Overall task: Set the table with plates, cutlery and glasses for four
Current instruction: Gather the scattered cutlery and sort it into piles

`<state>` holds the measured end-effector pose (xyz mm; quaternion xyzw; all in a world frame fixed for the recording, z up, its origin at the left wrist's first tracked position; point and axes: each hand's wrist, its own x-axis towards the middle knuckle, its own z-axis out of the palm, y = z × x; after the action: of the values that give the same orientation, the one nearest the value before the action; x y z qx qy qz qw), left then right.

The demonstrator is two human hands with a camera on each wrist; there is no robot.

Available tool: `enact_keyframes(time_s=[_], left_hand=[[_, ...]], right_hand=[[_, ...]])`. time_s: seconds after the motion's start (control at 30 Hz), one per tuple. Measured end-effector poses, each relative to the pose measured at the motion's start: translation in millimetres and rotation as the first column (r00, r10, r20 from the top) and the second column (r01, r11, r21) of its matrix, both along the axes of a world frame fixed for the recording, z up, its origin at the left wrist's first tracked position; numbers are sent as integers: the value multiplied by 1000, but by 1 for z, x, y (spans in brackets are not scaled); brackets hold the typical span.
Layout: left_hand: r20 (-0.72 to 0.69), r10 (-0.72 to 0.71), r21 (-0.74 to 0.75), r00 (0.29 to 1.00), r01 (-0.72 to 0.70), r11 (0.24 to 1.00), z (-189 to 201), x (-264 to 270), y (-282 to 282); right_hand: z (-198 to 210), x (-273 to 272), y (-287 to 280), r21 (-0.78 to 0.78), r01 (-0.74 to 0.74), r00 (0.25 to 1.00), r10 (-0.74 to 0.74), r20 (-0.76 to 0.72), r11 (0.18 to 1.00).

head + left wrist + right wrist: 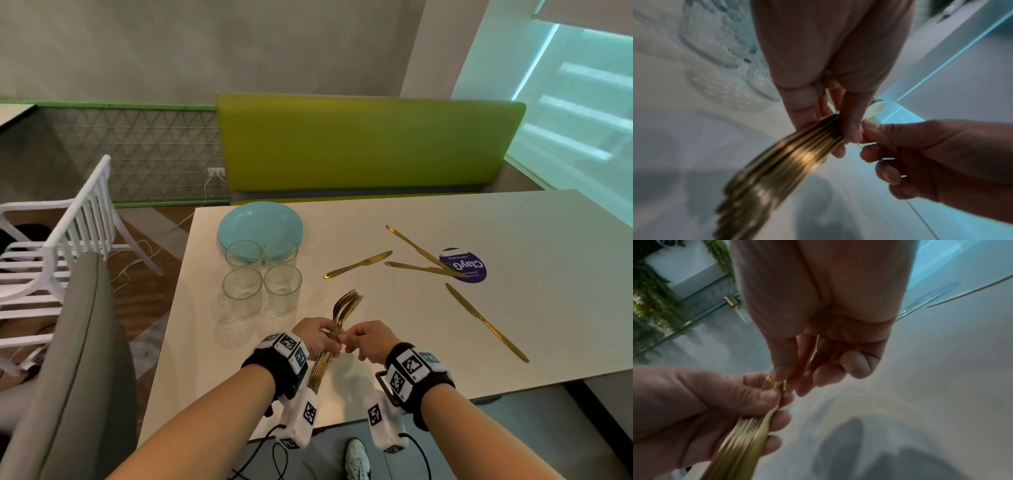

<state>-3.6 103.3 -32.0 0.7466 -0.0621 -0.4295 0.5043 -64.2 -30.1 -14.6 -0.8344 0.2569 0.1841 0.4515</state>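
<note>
where the white surface [513, 240] meets its far left corner, a stack of pale blue plates [253, 219] lies flat, and just near of it four clear glasses [262, 274] stand upright in a tight square, the two far ones overlapping the plates' near rim in the head view. near the surface's near edge, the left hand [317, 337] has its fingers curled round a bundle of gold forks [337, 329], gripping the handles at about mid-length; the tines fan out toward the far side and the handle ends point back between the wrists. just right of it, the right hand [368, 339] pinches at that bundle with thumb and fingertips; the right wrist view shows a slim gold piece between its thumb and fingers, but whether it is already free of the bundle cannot be told. farther right, four gold knives [358, 263] lie loose on the surface: one angled near the middle, two crossing over a round purple sticker [471, 265], and one lying diagonally toward the near right edge, well apart from the hands.
</note>
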Motion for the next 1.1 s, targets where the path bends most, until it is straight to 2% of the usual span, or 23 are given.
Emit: enact_keyframes(time_s=[0.13,0.23,0.33,0.6,0.83,1.1], left_hand=[[215,-122,281,969,59,958,-6,7,20],[317,-330,519,889,129,845,-8,15,42],[316,-448,672,836,137,728,-7,22,64],[298,-518,775,802,113,621,-13,37,102],[358,-503,764,786,63,642,-21,43,111],[318,-568,799,760,108,591,-21,49,122]], right_hand=[[1,0,0,-112,-79,996,72,-60,991],[4,-1,-4,-164,-105,991,90,-97,981],[7,-2,-6,-209,-149,984,123,-133,966],[6,-4,-2,-236,-187,977,155,-148,954],[2,-6,-4,-241,-179,977,144,-155,954],[5,-7,-4,-244,-175,979,142,-149,954]])
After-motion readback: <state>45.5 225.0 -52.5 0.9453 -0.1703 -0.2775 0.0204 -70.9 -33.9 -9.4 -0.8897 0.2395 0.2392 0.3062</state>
